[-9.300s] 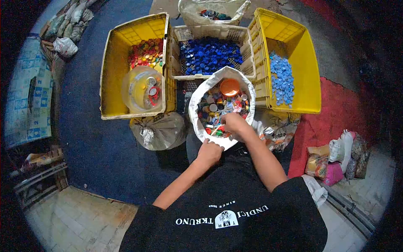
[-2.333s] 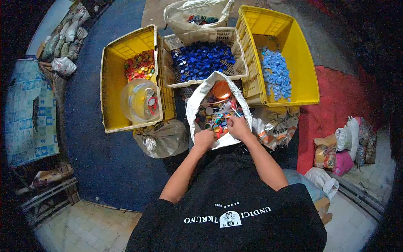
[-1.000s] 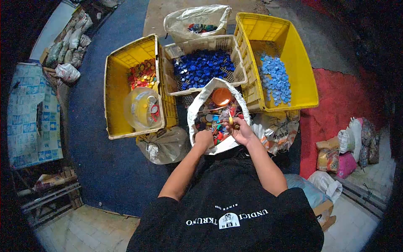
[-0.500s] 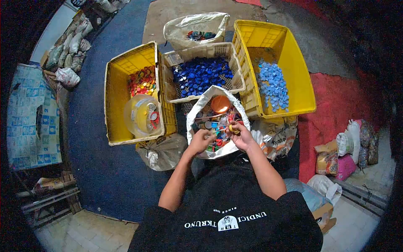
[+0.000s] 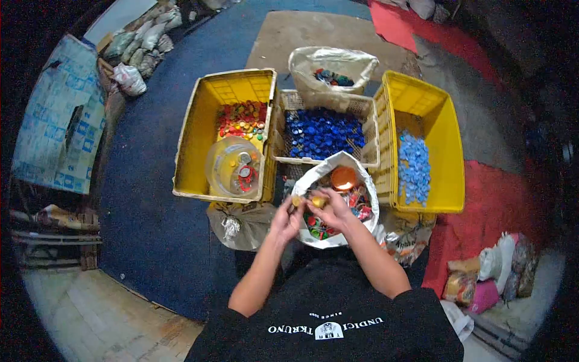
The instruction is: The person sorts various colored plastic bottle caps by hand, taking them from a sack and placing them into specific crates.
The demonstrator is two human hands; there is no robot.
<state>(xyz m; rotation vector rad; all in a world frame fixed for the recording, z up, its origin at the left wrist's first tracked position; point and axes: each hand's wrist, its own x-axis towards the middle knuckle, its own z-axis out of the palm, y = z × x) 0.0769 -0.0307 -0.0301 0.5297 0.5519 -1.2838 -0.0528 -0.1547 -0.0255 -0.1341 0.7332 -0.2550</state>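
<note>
Cap of round yellow plastic (image 5: 319, 201) rests in the loosely curled fingers of the right hand (image 5: 336, 211), above a white woven sack (image 5: 313, 173) of mixed plastic pieces (image 5: 363, 212). At its nine o'clock rim, the left hand (image 5: 284, 224) pinches a small yellowish piece (image 5: 296, 201), blurred. Holding low probably lets dropped pieces fall back inside. Yellow plastic crates stand at ten (image 5: 186, 139) and two (image 5: 451, 151) o'clock, a white mesh crate (image 5: 301, 160) at twelve, seemingly placed to separate colours within reach. Unlike the preceding frame, the left fingers now sit nearer the rim, the right ones farther toward nine.
</note>
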